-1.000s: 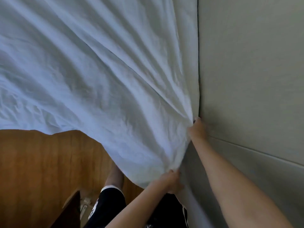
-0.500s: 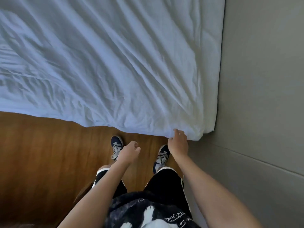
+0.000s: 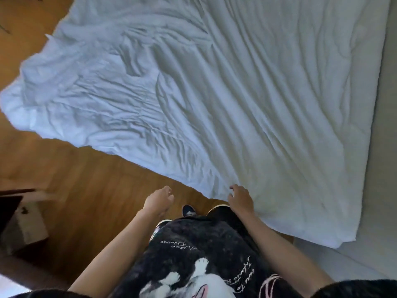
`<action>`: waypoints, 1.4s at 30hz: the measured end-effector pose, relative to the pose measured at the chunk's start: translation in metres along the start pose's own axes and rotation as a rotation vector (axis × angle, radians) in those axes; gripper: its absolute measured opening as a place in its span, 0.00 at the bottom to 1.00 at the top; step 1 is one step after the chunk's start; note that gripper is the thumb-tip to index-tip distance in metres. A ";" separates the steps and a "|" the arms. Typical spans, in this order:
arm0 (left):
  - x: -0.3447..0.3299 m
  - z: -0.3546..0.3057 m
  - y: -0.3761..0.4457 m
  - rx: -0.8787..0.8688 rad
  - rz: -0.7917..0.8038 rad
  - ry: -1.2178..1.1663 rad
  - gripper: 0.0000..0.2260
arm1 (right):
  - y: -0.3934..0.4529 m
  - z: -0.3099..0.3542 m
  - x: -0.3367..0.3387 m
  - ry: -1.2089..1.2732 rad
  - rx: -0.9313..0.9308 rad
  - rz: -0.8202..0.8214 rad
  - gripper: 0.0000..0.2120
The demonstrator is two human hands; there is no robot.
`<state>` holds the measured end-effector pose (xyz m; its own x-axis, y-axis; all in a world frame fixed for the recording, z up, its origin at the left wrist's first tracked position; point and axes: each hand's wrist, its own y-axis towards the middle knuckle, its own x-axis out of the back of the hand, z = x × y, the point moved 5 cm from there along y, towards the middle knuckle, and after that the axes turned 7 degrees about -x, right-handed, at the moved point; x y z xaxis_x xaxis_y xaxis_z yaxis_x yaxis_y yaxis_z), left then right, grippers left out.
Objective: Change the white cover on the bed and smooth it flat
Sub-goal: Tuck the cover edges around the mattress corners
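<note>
Soft daylight — blurred, warped edges

Below me the wooden floor [image 3: 90,190] runs brown along the near side. My dark shirt [image 3: 193,254] with white script and a pale animal print fills the bottom, and one dark shoe [image 3: 188,210] peeks out past it. A cardboard box [image 3: 25,226] sits at the left edge. A pale wall [image 3: 384,168] rises on the right.
</note>
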<state>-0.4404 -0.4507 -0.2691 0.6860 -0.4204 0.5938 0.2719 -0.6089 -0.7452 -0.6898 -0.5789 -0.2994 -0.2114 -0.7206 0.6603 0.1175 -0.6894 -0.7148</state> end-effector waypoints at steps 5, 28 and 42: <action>0.083 0.088 0.023 0.105 -0.046 -0.046 0.15 | 0.011 0.104 -0.015 -0.021 0.045 0.022 0.16; 0.418 0.248 0.317 0.096 -0.007 0.022 0.13 | 0.265 0.525 -0.016 0.092 0.041 -0.051 0.15; 0.508 0.566 0.442 -0.045 0.232 0.892 0.37 | 0.248 0.797 -0.242 0.242 -0.055 0.207 0.26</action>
<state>0.4099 -0.5525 -0.4687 -0.0595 -0.8864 0.4590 0.1536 -0.4625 -0.8732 0.1637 -0.6340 -0.4522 -0.4135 -0.8023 0.4305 0.1306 -0.5202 -0.8440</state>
